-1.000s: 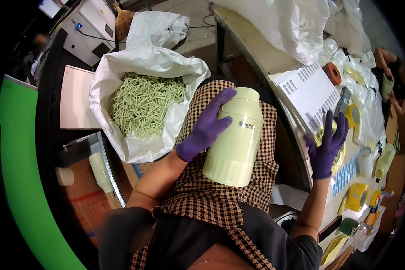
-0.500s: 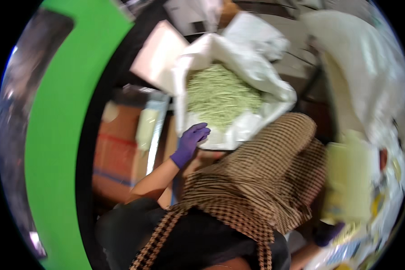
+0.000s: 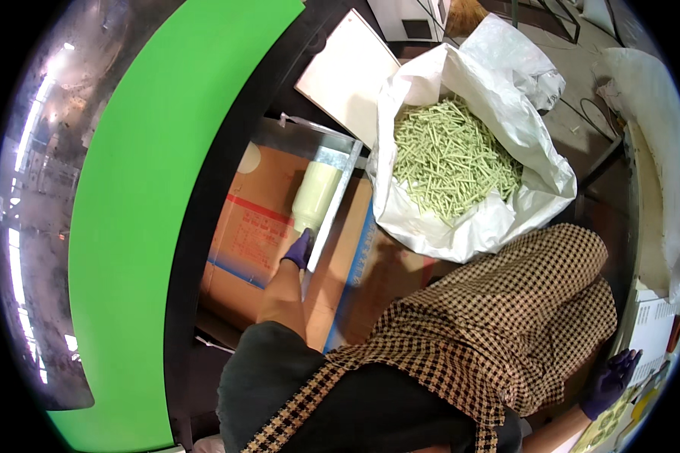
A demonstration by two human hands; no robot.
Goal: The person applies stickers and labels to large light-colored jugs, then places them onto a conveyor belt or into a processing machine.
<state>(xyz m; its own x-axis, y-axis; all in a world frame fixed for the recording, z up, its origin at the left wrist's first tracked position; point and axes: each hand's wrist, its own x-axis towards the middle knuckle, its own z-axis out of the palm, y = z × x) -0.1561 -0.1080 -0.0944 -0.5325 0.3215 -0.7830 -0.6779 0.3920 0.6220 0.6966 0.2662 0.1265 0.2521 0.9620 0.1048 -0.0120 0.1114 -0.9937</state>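
My left hand (image 3: 298, 250), in a purple glove, grips the lower end of a pale cream bottle (image 3: 316, 195) that lies inside an open cardboard box (image 3: 253, 219) on the floor at my left. My right hand (image 3: 610, 381), also in a purple glove, rests open with fingers spread at the edge of the table (image 3: 657, 332) at the lower right, holding nothing. A checked brown apron (image 3: 506, 325) covers my lap between the two hands.
A white sack (image 3: 499, 219) full of pale green sticks (image 3: 449, 158) stands open ahead. A white board (image 3: 347, 72) leans behind the box. A broad green panel (image 3: 140, 211) curves along the left. White plastic sheeting (image 3: 661, 136) drapes the table at the right.
My left hand carried the cream bottle from my lap down to the left into the cardboard box. The view swung left. My right hand stayed open by the table.
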